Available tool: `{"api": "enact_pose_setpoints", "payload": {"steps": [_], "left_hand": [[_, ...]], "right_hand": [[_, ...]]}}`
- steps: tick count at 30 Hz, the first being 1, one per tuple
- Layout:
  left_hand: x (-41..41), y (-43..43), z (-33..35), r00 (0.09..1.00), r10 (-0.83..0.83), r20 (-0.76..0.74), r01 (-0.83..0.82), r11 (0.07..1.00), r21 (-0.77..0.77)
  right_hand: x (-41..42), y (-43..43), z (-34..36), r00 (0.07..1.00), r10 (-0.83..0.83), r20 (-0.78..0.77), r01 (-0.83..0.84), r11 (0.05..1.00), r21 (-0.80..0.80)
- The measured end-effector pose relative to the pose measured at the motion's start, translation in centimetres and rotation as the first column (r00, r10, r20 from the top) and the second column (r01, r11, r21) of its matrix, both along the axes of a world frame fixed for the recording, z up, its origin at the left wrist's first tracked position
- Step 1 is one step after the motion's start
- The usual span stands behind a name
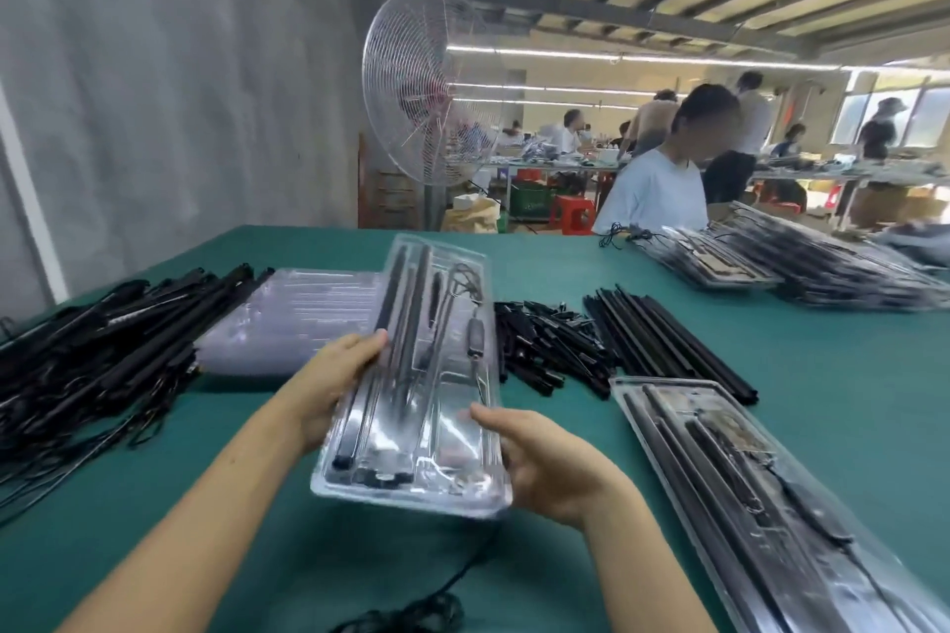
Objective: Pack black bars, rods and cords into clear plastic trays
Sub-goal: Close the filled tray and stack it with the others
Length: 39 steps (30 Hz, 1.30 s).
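Observation:
I hold a long clear plastic tray [452, 432] lifted above the green table, its far end tilted up. Black bars, rods and a cord with an inline box lie in its slots. My left hand [329, 380] grips its left edge with the thumb on top. My right hand [545, 463] holds the near right corner. A stack of empty clear trays [293, 319] lies behind my left hand. A filled tray [745, 488] lies on the table at the right.
A heap of black rods and cords [97, 350] covers the left of the table. Short black parts [550, 344] and long black bars [663, 339] lie mid-right. Stacks of packed trays [822, 267] sit far right. A person in a pale shirt [658, 190] sits opposite; a fan [426, 87] stands behind.

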<state>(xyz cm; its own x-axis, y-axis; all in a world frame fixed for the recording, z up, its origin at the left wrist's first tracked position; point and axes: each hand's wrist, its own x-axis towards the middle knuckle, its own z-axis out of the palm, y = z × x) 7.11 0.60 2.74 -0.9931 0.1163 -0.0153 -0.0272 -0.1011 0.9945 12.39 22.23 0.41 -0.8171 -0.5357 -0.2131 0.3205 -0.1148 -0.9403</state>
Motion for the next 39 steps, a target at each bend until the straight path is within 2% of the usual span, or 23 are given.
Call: {"api": "enact_pose_setpoints", "payload": {"steps": [3, 6, 11, 13, 15, 18, 21, 23, 27, 29, 31, 35, 39], "left_hand": [[0.2, -0.7, -0.1, 0.997, 0.066, 0.030, -0.069, 0.993, 0.091], [0.3, -1.5, 0.2, 0.994, -0.041, 0.100, 0.031, 0.994, 0.103], [0.5, -2.5, 0.4, 0.970, -0.112, 0.214, 0.085, 0.988, 0.132], [0.4, -2.2, -0.1, 0.969, -0.119, 0.216, 0.066, 0.969, 0.237], [0.6, -1.5, -0.3, 0.977, -0.114, 0.181, 0.043, 0.933, 0.358], [0.8, -0.6, 0.0, 0.998, -0.029, 0.063, 0.004, 0.932, 0.363], [1.1, -0.5, 0.9, 0.996, 0.092, -0.020, -0.082, 0.955, 0.284], [1.2, -0.7, 1.4, 0.991, 0.123, -0.051, -0.104, 0.954, 0.281], [1.4, -0.9, 1.8, 0.993, 0.101, -0.063, -0.080, 0.957, 0.279], [1.4, -1.1, 2.0, 0.997, 0.076, -0.034, -0.060, 0.941, 0.334], [1.3, -1.2, 2.0, 0.998, 0.062, 0.009, -0.060, 0.917, 0.394], [1.2, -1.1, 1.4, 0.994, 0.097, 0.057, -0.112, 0.909, 0.401], [1.2, -1.4, 1.3, 0.990, 0.128, 0.065, -0.144, 0.899, 0.414]], "right_hand": [[0.3, 0.5, 0.2, 0.999, 0.033, -0.036, -0.031, 0.998, 0.051], [0.1, 0.9, 0.2, 0.996, -0.034, -0.086, 0.038, 0.998, 0.045], [0.0, 1.2, 1.0, 0.992, -0.097, -0.083, 0.091, 0.993, -0.071], [0.1, 1.1, 1.4, 0.989, -0.134, -0.059, 0.120, 0.974, -0.192], [0.1, 1.0, 1.9, 0.967, -0.251, -0.053, 0.232, 0.945, -0.230], [0.1, 1.8, 2.4, 0.835, -0.518, -0.188, 0.508, 0.856, -0.101], [0.3, 3.2, 2.5, 0.669, -0.632, -0.391, 0.677, 0.736, -0.031], [0.6, 3.5, 2.8, 0.609, -0.654, -0.448, 0.702, 0.708, -0.079], [1.1, 3.2, 3.7, 0.507, -0.717, -0.477, 0.688, 0.671, -0.276], [1.2, 3.1, 3.9, 0.521, -0.699, -0.489, 0.660, 0.694, -0.287], [1.2, 2.9, 3.9, 0.581, -0.640, -0.503, 0.638, 0.742, -0.207], [1.3, 2.4, 3.6, 0.685, -0.519, -0.511, 0.582, 0.812, -0.045], [1.6, 2.2, 3.7, 0.770, -0.408, -0.490, 0.463, 0.886, -0.011]]}}
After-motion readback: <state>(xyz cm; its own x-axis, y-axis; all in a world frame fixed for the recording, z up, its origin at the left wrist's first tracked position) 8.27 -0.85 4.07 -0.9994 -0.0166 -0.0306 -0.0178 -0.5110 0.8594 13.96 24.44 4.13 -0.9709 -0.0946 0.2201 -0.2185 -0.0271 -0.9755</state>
